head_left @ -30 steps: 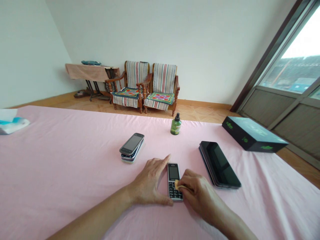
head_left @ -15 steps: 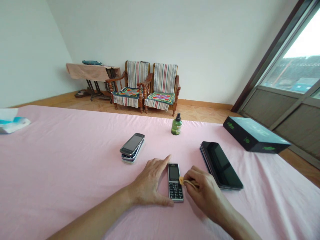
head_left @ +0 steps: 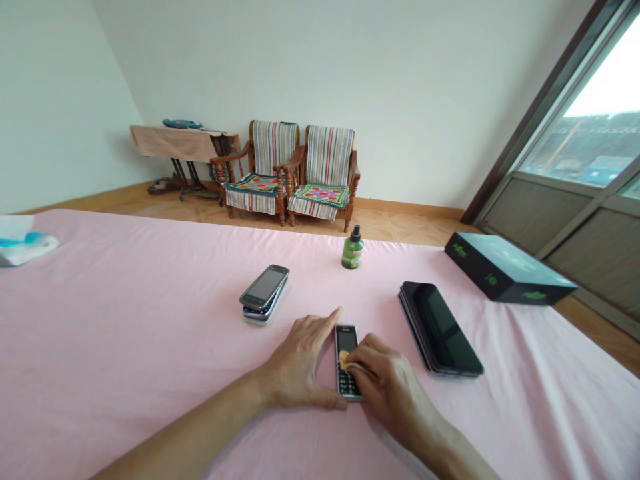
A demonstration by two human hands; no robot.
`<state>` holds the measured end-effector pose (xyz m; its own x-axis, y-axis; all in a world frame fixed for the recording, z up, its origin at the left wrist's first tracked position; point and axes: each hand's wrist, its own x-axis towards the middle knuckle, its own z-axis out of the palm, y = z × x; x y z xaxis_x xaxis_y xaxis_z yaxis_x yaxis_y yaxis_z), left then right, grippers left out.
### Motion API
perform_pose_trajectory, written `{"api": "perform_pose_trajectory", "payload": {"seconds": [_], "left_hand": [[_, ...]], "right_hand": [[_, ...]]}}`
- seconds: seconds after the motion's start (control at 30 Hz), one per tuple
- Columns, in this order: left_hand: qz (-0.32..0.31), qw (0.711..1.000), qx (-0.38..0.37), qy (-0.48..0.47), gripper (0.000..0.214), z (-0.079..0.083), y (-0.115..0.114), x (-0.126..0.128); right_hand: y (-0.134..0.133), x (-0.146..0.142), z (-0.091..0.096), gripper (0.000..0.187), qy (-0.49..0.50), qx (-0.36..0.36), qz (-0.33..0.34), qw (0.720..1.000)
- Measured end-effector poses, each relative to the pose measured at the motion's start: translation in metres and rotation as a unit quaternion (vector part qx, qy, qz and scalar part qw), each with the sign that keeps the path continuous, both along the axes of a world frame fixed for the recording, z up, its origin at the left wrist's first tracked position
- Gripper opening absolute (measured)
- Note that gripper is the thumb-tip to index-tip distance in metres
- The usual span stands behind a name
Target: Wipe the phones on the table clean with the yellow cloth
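Observation:
A keypad mobile phone (head_left: 346,338), dark with a silver edge, lies face up on the pink sheet (head_left: 165,320). My left hand (head_left: 300,367) spans its left side, forefinger at the top corner and thumb at the bottom corner, bracing it end to end. Pinched in the closed fingers of my right hand (head_left: 387,377) is a small yellowish cloth (head_left: 344,360), pressed on the phone where screen and keys meet. That hand hides the phone's right part. Left of them rests a small stack of phones (head_left: 265,287); to the right lies a stack topped by a large black-screened device (head_left: 443,330).
A green bottle with a black cap (head_left: 353,248) stands behind the phone. At the right is a black box (head_left: 507,267), and a tissue pack (head_left: 27,247) lies far left. Beyond the sheet's edge are two wooden chairs (head_left: 323,173) and a cloth-covered table (head_left: 175,141).
My right hand has moved left, bringing the cloth from the phone's right edge onto its middle. My left hand keeps its place beside the phone.

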<state>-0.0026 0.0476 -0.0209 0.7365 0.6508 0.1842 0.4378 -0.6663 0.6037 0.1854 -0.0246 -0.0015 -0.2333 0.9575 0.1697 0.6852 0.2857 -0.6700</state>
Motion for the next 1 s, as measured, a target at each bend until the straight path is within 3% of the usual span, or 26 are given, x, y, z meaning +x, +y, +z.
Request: {"api": "perform_pose_trajectory", "payload": {"seconds": [0.37,1.0], "left_hand": [[-0.012,1.0,0.012,-0.001,0.131,0.0,0.0,0.001],[-0.008,1.0,0.011,-0.001,0.128,0.001,0.0,0.001]], "right_hand": [[-0.001,-0.014,-0.001,0.022,-0.075,0.01,0.01,0.997],[-0.001,-0.013,0.002,0.022,-0.057,-0.01,0.015,0.998]]}}
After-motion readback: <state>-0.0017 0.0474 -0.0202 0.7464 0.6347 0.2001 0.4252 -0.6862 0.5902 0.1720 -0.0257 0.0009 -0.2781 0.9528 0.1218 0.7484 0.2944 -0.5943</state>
